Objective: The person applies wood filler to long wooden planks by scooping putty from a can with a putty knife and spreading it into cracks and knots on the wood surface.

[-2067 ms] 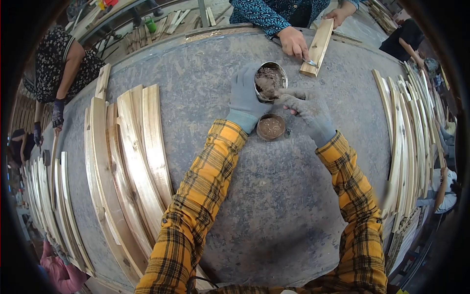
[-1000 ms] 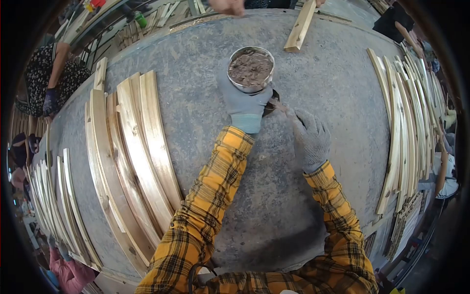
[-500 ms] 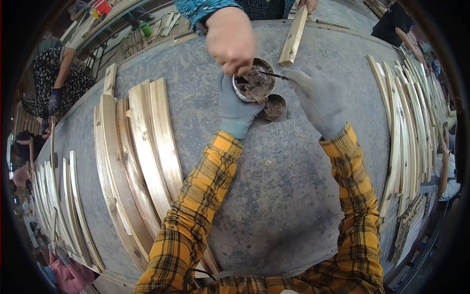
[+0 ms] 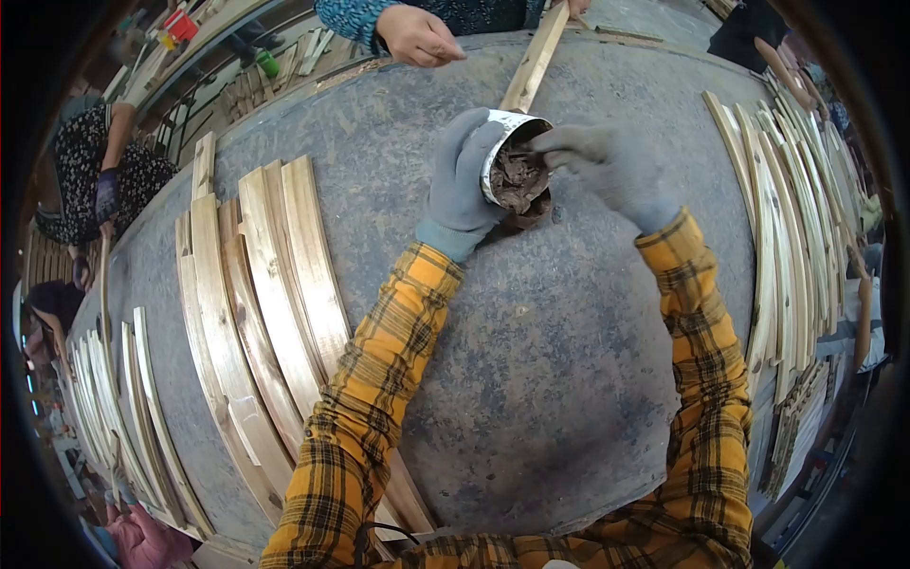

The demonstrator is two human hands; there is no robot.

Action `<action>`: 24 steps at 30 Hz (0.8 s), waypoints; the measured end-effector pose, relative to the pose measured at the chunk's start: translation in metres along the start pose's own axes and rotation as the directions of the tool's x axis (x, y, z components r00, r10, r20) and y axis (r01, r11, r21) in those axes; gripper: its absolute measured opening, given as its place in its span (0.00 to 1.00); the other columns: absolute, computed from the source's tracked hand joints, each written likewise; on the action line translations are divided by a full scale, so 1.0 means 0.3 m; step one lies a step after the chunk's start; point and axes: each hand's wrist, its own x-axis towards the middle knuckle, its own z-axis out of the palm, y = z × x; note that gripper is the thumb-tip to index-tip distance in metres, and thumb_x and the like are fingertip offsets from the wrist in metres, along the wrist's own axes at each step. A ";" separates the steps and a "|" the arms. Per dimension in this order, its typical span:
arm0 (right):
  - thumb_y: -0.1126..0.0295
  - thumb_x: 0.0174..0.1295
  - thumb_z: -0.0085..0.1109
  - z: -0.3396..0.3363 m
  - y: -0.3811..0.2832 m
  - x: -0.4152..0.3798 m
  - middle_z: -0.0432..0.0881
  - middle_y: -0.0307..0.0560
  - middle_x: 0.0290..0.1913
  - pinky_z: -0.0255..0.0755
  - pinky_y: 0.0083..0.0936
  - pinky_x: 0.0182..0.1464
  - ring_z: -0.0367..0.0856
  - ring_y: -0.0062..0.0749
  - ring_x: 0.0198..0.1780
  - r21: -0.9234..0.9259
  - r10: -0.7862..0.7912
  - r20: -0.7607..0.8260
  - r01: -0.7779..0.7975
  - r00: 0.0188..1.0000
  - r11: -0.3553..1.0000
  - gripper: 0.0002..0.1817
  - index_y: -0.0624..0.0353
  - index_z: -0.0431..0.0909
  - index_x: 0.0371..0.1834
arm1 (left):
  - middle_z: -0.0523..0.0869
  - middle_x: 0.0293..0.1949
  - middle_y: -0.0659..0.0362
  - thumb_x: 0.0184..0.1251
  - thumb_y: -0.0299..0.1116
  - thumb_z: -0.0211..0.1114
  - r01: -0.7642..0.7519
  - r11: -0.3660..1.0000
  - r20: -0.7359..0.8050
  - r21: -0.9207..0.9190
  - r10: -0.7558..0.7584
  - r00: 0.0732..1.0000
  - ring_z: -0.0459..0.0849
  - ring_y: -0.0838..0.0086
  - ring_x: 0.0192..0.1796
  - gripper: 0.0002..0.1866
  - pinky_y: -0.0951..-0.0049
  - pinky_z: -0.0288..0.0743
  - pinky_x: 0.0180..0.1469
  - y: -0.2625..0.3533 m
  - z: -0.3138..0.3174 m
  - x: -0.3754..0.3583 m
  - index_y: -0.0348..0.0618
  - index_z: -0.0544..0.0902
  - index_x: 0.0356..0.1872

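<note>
My left hand (image 4: 460,185), in a grey glove, is wrapped round a white can (image 4: 495,142) that tilts to the right. Thick brown paste (image 4: 519,180) fills much of the can. My right hand (image 4: 607,171), gloved and blurred by motion, has its fingers closed at the can's mouth. The thin dark stick in those fingers is mostly hidden now. Under the can, a smaller brown tin (image 4: 533,216) stands on the grey table (image 4: 550,360), largely covered.
Across the table another person's hand (image 4: 417,36) is near a wooden strip (image 4: 536,62) held in their other hand. Wooden strips (image 4: 275,247) lie at the left, and more strips (image 4: 782,237) at the right. Other people are at both sides.
The can has tipped over to the right, its paste facing my right hand. The other person's hand has withdrawn from the can, up and left. Their wooden strip has shifted left.
</note>
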 end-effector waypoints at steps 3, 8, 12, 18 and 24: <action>0.71 0.55 0.61 0.064 0.025 -0.035 0.83 0.39 0.32 0.76 0.23 0.37 0.82 0.29 0.33 0.124 -0.168 -0.051 0.173 0.985 0.977 0.08 0.50 0.84 0.38 | 0.70 0.54 0.49 0.41 0.34 0.76 -0.060 0.998 0.045 -0.022 0.061 0.997 0.73 0.54 0.55 0.37 0.59 0.71 0.56 0.001 -0.008 0.014 0.45 0.69 0.56; 0.75 0.53 0.59 -0.020 0.037 -0.074 0.84 0.40 0.33 0.76 0.23 0.38 0.83 0.27 0.32 -0.018 -0.119 0.057 0.120 0.991 0.993 0.12 0.48 0.84 0.40 | 0.70 0.54 0.49 0.44 0.31 0.73 -0.199 0.980 0.137 -0.002 0.197 0.971 0.73 0.54 0.56 0.34 0.58 0.71 0.56 -0.030 -0.018 0.046 0.46 0.69 0.56; 0.75 0.55 0.58 -0.005 0.058 -0.083 0.84 0.41 0.36 0.76 0.21 0.39 0.82 0.26 0.34 0.127 -0.033 -0.096 0.045 0.995 0.991 0.12 0.51 0.83 0.42 | 0.70 0.55 0.50 0.44 0.29 0.73 -0.226 0.974 0.089 -0.011 0.226 0.970 0.72 0.54 0.57 0.32 0.59 0.72 0.57 -0.056 -0.015 0.074 0.47 0.71 0.55; 0.71 0.55 0.58 0.070 0.019 -0.106 0.83 0.33 0.36 0.76 0.24 0.35 0.82 0.27 0.32 -0.195 -0.170 -0.196 0.131 0.966 0.972 0.12 0.42 0.83 0.41 | 0.69 0.57 0.55 0.44 0.24 0.70 -0.364 0.926 0.178 0.095 0.344 0.922 0.71 0.57 0.58 0.30 0.63 0.74 0.55 -0.072 -0.026 0.052 0.55 0.73 0.53; 0.72 0.55 0.56 -0.013 -0.003 -0.197 0.81 0.30 0.37 0.76 0.23 0.35 0.80 0.25 0.33 -0.474 -0.173 -0.165 0.076 0.971 0.877 0.15 0.37 0.82 0.43 | 0.68 0.57 0.56 0.42 0.23 0.72 -0.353 0.931 0.123 0.095 0.341 0.932 0.71 0.57 0.58 0.31 0.64 0.76 0.55 -0.051 -0.003 0.052 0.56 0.74 0.52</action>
